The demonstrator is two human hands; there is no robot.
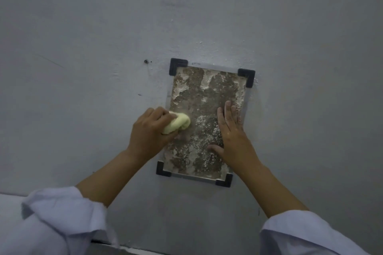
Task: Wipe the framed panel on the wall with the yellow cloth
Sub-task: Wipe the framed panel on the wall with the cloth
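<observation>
We stood close to a grey wall, and the framed panel hung flat on it, a bit right of the middle of what we saw. Four black corner pieces held it, one at the top left, one at the top right, one at the bottom left and one at the bottom right. Bare wall lay all around the edges, so there was lots of open room on every side.

Our left hand was curled tight around the yellow cloth, bunched into a ball. The cloth pressed on the panel just inside its left edge, about halfway down.

Our right hand lay flat on the panel near its right edge, fingers straight and close together, pointing up, thumb out to the left. It covered part of the lower right side, so that part was blocked.

The top half of the panel was bare, brown with white patchy spots.

A small dark screw sat in the wall up and left of the panel, well apart from it. Our white sleeves showed at the bottom.

The panel was taller than wide. Its long side ran up and down, tipped a little, with the top leaning right.
</observation>
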